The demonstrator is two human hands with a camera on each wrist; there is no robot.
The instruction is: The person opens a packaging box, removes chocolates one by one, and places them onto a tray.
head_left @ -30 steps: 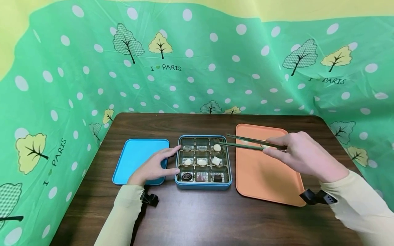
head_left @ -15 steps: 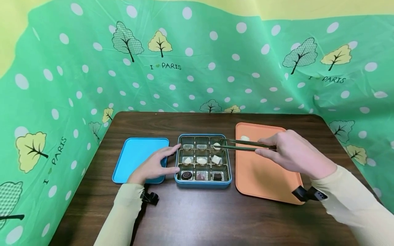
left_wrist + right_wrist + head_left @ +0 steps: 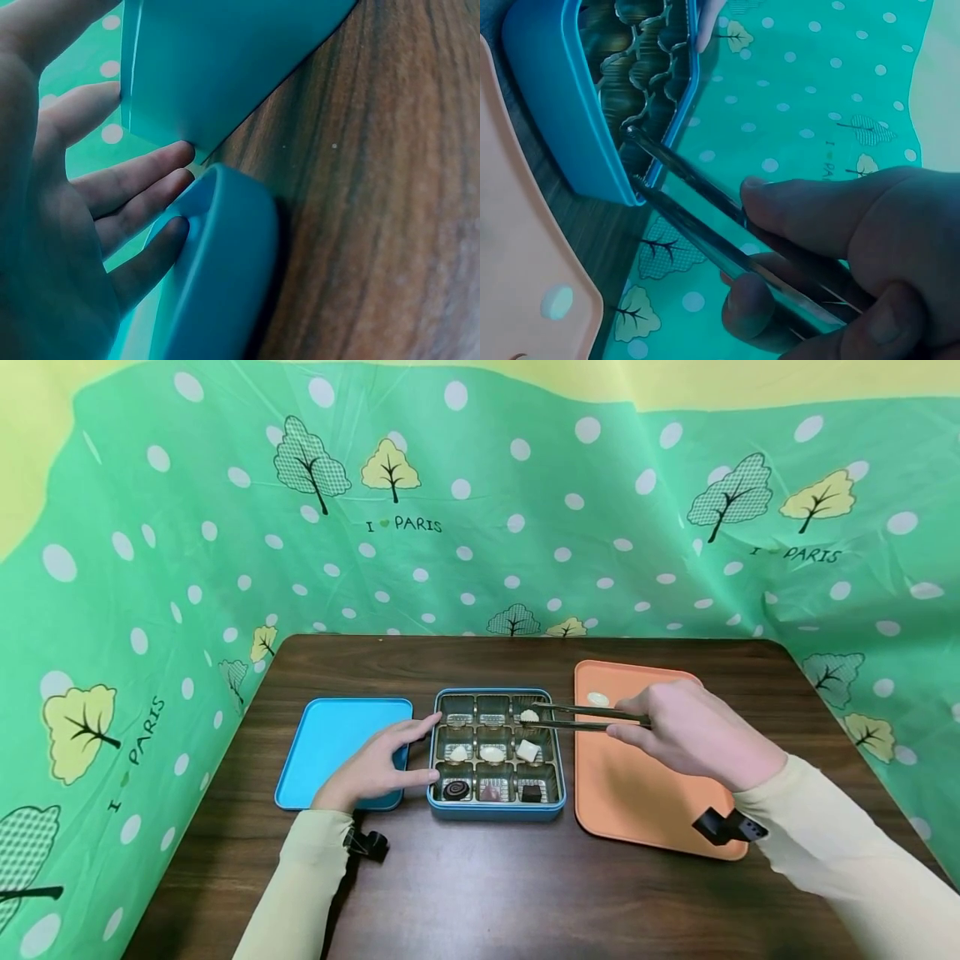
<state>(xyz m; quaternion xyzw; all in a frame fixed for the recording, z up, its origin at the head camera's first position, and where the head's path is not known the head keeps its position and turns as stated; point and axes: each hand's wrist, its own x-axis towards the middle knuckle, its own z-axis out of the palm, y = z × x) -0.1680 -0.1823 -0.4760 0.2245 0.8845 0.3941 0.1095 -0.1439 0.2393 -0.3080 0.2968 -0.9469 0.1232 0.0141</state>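
Observation:
A blue box [image 3: 495, 813] with a gold divided insert stands mid-table, holding several chocolates. Its front row has dark and brownish pieces, its middle row white ones. In the back right compartment lies a small round white chocolate [image 3: 528, 716]. My right hand [image 3: 693, 727] holds metal tongs [image 3: 577, 725] between thumb and fingers; the tips reach into that compartment, either side of the white piece. Whether they touch it I cannot tell. My left hand [image 3: 371, 768] rests its thumb and fingertips against the box's left side, fingers fairly straight.
A blue lid [image 3: 322, 747] lies left of the box, partly under my left hand. To the right is an orange tray [image 3: 637, 802] with a white oval piece [image 3: 597, 699] near its back left corner. Polka-dot green cloth [image 3: 480, 527] surrounds the dark wooden table [image 3: 480, 893].
My right hand has moved left with the tongs, bringing their tips to the white chocolate at the back right. The white oval piece on the tray is now uncovered. My left hand stays put.

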